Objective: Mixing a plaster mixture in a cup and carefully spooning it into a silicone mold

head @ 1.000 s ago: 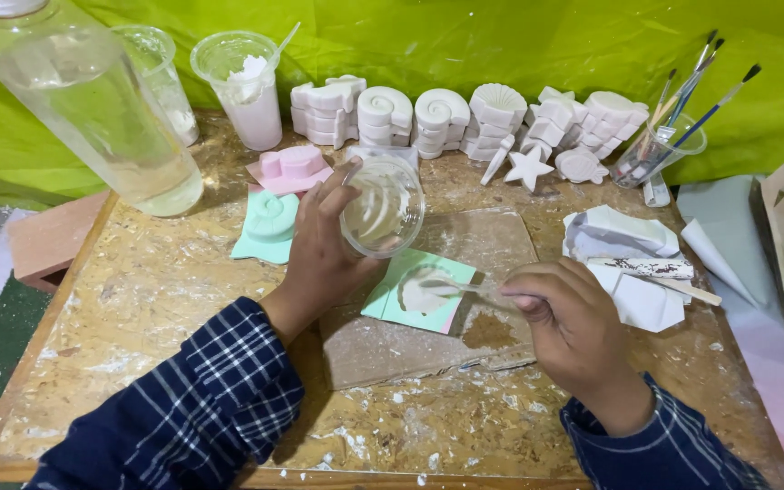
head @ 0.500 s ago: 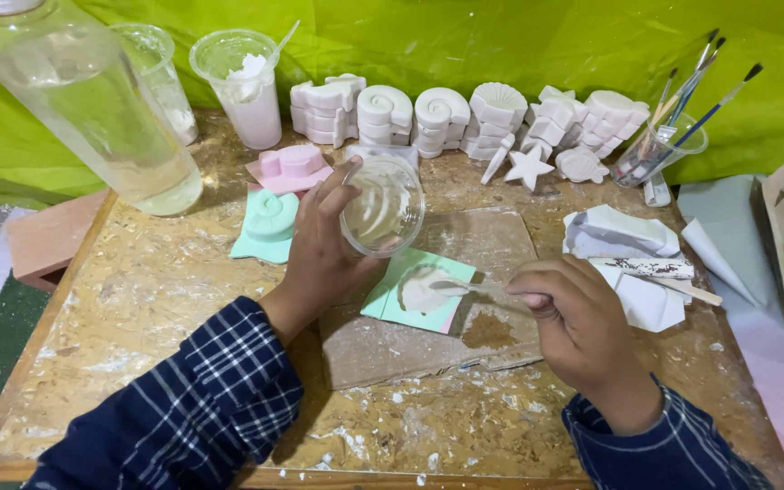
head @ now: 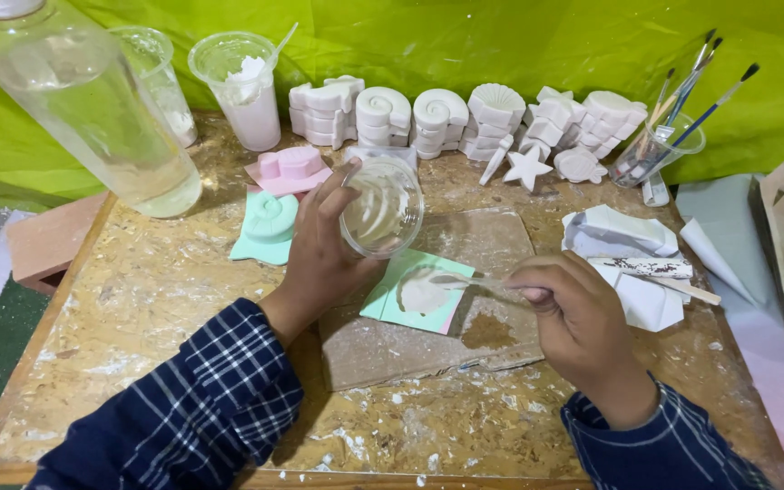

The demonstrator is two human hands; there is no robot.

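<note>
Head view: left hand [head: 324, 259] fingers wrapped round tilted clear cup [head: 382, 209], held above green mould [head: 417, 293] on desk [head: 138, 299], right hand [head: 578, 322] fingers pinched on spoon [head: 465, 281], spoon tip in white plaster in mould, white shell casts [head: 465, 118] behind.
</note>
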